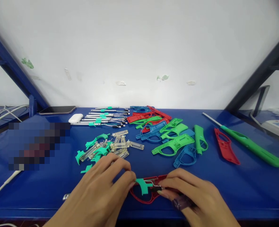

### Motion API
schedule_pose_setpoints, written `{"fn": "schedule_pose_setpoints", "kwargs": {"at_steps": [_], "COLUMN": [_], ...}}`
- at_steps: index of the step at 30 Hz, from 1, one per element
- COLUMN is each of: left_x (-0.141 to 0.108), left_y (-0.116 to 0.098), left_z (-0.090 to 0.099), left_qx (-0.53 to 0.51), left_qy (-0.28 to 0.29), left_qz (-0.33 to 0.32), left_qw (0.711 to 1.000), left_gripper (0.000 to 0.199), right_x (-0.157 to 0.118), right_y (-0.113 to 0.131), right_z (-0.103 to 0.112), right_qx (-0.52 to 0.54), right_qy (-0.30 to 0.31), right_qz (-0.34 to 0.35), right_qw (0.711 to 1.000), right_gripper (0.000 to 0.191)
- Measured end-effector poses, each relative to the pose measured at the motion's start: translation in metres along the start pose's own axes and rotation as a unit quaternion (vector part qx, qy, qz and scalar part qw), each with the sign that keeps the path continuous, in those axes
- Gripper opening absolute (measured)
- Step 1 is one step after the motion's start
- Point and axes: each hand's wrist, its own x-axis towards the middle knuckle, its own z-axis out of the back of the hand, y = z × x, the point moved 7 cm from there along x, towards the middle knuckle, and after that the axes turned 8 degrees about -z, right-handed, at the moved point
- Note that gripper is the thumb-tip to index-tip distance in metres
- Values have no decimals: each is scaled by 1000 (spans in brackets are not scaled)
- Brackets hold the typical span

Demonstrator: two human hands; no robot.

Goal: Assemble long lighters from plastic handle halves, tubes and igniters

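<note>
Near the front edge of the blue table lies a red shell half [146,201] with a round trigger opening. A teal trigger piece [142,186] with thin wires and a small black part [155,189] sits over it. My left hand [101,189] has its fingers pinched at the left end of the teal piece. The fingertips of my right hand [191,192] close on the black part over the shell. A dark purplish, see-through tool [182,202] is tucked under the right hand's fingers; most of it is hidden.
Behind the hands lie teal pieces [101,150], clear tanks [120,145], metal rods [99,116] with wires, and green shells [174,145] among blue and red ones. A finished-looking green lighter [253,145] and a red shell [225,146] are at right. A phone [57,109] and white case [75,118] sit back left.
</note>
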Motion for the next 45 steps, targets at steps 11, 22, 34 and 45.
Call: {"fn": "schedule_pose_setpoints", "kwargs": {"at_steps": [11, 22, 34, 45], "left_x": [-5, -3, -8, -6], "left_y": [-12, -3, -14, -15], "left_z": [-12, 2, -23, -23], "left_qx": [31, 31, -18, -11], "left_qy": [-24, -57, -9, -54], "left_qz": [19, 27, 41, 21], "left_qw": [999, 998, 999, 998], "left_gripper": [31, 25, 26, 29], "right_x": [1, 0, 3, 0], "right_y": [7, 3, 9, 3], "right_z": [6, 8, 9, 7], "right_qx": [-13, -10, 1, 13], "right_qy": [-36, -48, -28, -17], "right_qz": [21, 14, 19, 4], "right_qw": [999, 999, 999, 1000], "right_gripper": [20, 14, 21, 36]}}
